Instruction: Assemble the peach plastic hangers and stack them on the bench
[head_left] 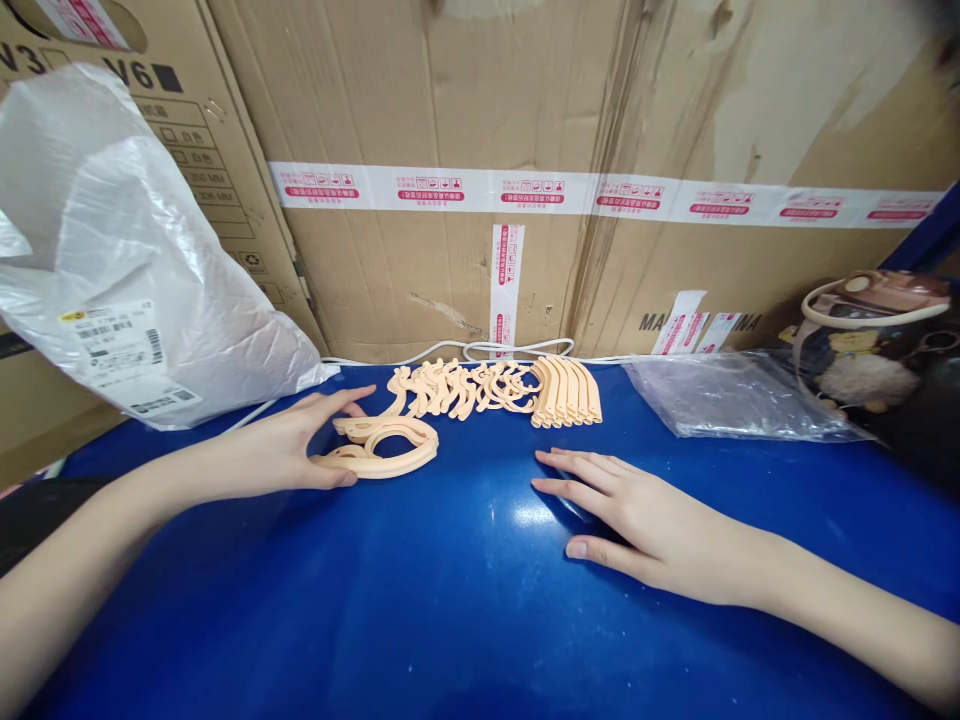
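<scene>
Peach plastic folding hangers (405,462) lie folded at the left of the blue table. My left hand (289,445) is closed around their left end, thumb at the near side and fingers at the far side. Behind them runs a row of loose peach parts: short wavy pieces (442,388), hook-like curved pieces (510,385) and a neat set of long curved arms (566,390). My right hand (630,510) rests palm down on the table, right of the hangers and in front of the curved arms. Its fingers are apart and it holds nothing.
A stuffed white plastic bag (150,270) stands at left. Large cardboard boxes (450,270) wall off the back, with a white cable (525,348) along their foot. A clear plastic bag (735,395) lies at right, beside a dark item with a beige strap (862,320).
</scene>
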